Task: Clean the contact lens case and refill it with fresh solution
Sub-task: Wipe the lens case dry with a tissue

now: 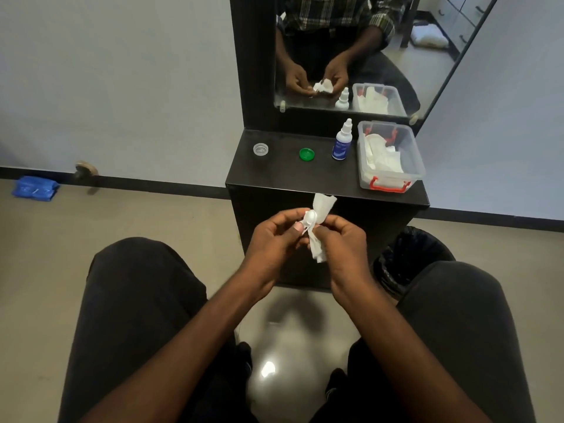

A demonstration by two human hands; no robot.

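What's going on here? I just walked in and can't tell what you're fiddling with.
A seated person is wiping a white contact lens case with a tissue. The left hand holds the case and the right hand grips the tissue against it. On the dark counter sit a clear cap, a green cap, a solution bottle with its cap on, and a plastic box of tissues. No refilling has begun.

A mirror (351,50) stands at the back of the black worktop (274,172). A clear tub (415,154) with red clips sits at the worktop's right end. On the floor (152,215) lie a blue cloth (35,188) by the wall and a black bin (412,257) — lined, it seems — beside the stand.
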